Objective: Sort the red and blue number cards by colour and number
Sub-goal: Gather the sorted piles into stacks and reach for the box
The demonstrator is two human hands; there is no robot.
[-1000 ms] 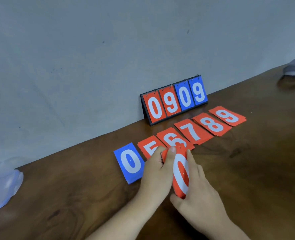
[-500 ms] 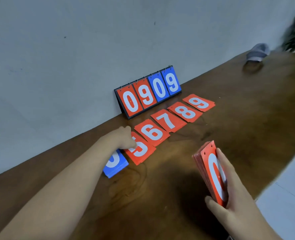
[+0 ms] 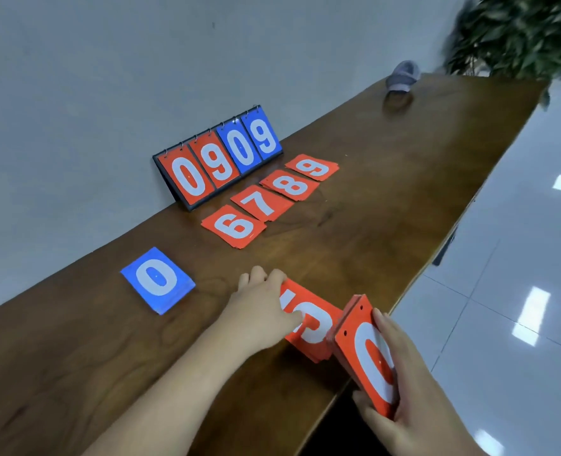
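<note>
1. Your left hand (image 3: 259, 307) gripped the red 5 pile (image 3: 308, 320): the fingers were curled over its far edge and the thumb pressed on the white digit.
2. The red 5 pile was low on the table (image 3: 371, 209), close to the front edge. I cannot tell if it lay fully on the wood or was a little lifted.
3. Your right hand (image 3: 404, 399) held the red 0 stack (image 3: 368, 360), with the fingers along its right side and the thumb at its near end.
4. The red 0 stack was tilted, its far end higher, and it stood just beside the red 5 pile on the right, at the front edge of the table.
5. The blue 0 pile (image 3: 157, 279) lay flat to the left of your left hand, apart from it.
6. Further back, four red piles lay in a slanting row, each just beside the next: the red 6 pile (image 3: 234, 227), the red 7 pile (image 3: 262, 204), the red 8 pile (image 3: 290, 185) and the red 9 pile (image 3: 312, 167).
7. The flip scoreboard (image 3: 218, 162) stood behind this row, near the wall, and showed a red 0, a red 9, a blue 0 and a blue 9.
8. At the far end of the table sat a grey object (image 3: 402, 77), too blurred to name, and beyond it were the leaves of a plant (image 3: 519, 34).
9. A glossy tiled floor (image 3: 519, 258) was on the right of the table
</note>
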